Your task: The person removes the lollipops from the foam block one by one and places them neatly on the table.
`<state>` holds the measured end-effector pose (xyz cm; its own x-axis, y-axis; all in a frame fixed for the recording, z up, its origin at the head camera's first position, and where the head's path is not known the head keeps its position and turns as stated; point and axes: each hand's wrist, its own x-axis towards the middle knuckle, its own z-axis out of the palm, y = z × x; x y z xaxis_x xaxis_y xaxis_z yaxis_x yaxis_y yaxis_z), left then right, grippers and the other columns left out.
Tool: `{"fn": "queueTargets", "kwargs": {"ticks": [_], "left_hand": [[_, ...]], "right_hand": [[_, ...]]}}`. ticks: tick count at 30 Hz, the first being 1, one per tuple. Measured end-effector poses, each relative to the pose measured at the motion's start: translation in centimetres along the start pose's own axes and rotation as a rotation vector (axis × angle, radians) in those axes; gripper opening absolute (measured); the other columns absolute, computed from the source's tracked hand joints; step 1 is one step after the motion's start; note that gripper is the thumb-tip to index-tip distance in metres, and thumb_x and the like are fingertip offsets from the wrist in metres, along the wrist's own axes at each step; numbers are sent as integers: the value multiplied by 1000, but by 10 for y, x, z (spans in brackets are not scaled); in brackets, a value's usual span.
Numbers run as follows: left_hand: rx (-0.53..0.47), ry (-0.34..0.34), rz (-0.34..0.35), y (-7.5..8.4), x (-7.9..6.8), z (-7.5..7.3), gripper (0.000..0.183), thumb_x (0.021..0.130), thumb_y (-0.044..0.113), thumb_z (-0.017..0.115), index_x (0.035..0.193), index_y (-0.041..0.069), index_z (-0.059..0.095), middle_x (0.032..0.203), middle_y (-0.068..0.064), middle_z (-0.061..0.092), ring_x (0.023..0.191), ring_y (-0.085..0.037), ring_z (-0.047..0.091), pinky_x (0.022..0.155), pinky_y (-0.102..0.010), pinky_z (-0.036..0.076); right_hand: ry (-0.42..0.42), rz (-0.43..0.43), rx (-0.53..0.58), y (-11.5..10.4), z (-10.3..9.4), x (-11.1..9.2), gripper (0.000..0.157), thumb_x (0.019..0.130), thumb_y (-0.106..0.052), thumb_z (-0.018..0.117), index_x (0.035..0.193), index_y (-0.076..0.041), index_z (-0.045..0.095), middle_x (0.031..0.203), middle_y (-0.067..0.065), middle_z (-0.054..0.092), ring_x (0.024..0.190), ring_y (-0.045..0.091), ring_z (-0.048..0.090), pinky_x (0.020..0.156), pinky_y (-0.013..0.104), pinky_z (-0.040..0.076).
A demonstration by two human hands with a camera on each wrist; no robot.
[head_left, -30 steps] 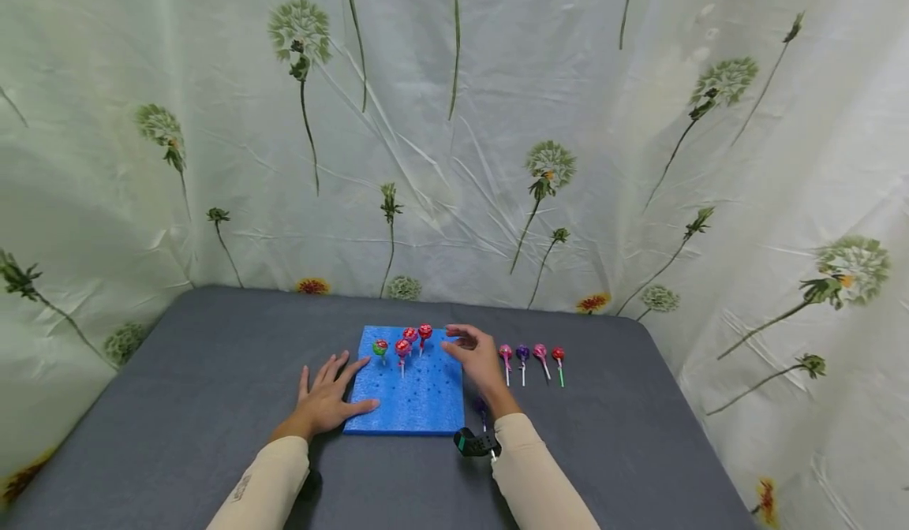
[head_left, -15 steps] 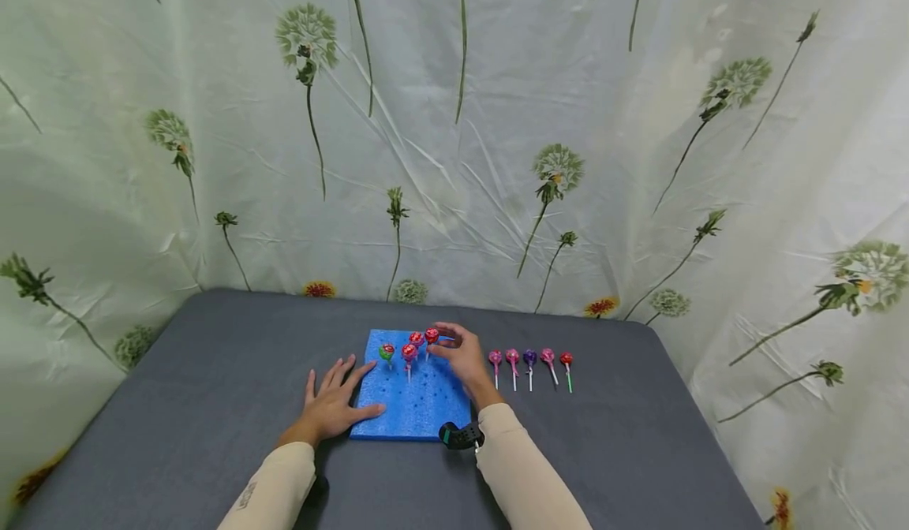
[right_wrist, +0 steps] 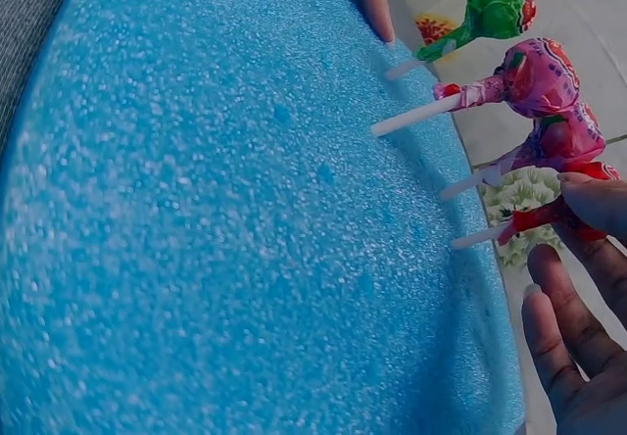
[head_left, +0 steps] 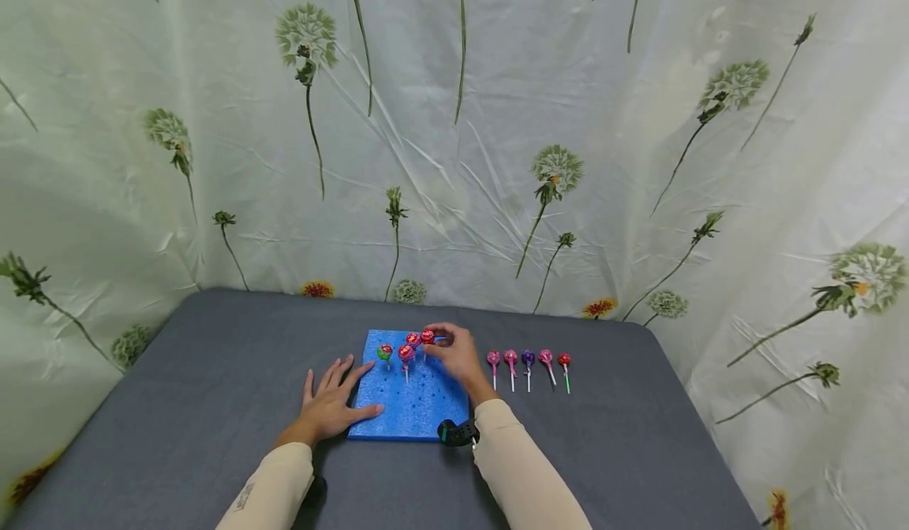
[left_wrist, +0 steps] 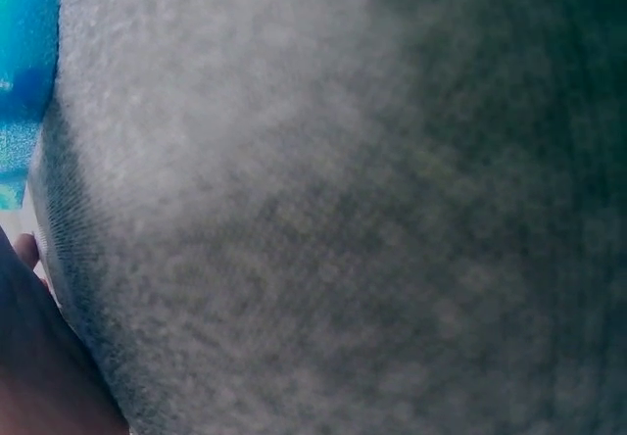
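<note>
My right hand [head_left: 458,360] pinches a red-wrapped lollipop [head_left: 427,336] between thumb and fingers near the back edge of a blue foam board [head_left: 408,419]. In the right wrist view, the white stick of this red lollipop [right_wrist: 529,221] stands in the foam. Left of it, a green lollipop [head_left: 384,352], a front pink lollipop [head_left: 405,352] and a rear pink lollipop [head_left: 412,339] stand upright in the board. Fingers spread, my left hand [head_left: 330,413] rests at the board's left side. The left wrist view is mostly blurred grey cloth.
Several lollipops lie in a row on the grey table [head_left: 611,451] right of the board, among them a purple lollipop [head_left: 528,358] and a red lollipop with a green stick [head_left: 564,359]. Small holes dot the foam. A floral curtain [head_left: 454,159] hangs behind the table.
My right hand has moved left from beside the board onto the red lollipop and taken hold of it. The nearest pink lollipop in the row has come into sight. My left hand stays put.
</note>
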<state>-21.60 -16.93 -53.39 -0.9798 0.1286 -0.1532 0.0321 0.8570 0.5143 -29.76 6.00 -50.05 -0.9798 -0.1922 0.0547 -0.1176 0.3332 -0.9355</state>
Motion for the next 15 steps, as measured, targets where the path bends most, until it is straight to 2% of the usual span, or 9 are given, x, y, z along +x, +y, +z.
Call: {"fn": "queueTargets", "kwargs": {"ticks": [9, 15], "left_hand": [[-4, 24, 27, -4, 2, 6, 92, 78, 71, 60, 150, 20, 34, 155, -24, 22, 143, -45, 10, 108, -66, -12], [-15, 26, 28, -4, 0, 2, 91, 78, 68, 62, 150, 19, 35, 155, -25, 22, 143, -46, 10, 107, -67, -11]], "right_hand": [[-1, -12, -51, -5, -5, -1, 28, 86, -6, 72, 114, -8, 68, 110, 8, 67, 89, 20, 59, 68, 30, 51], [18, -81, -40, -8, -9, -2, 26, 87, -8, 72, 113, -8, 68, 109, 10, 67, 90, 23, 61, 70, 31, 52]]}}
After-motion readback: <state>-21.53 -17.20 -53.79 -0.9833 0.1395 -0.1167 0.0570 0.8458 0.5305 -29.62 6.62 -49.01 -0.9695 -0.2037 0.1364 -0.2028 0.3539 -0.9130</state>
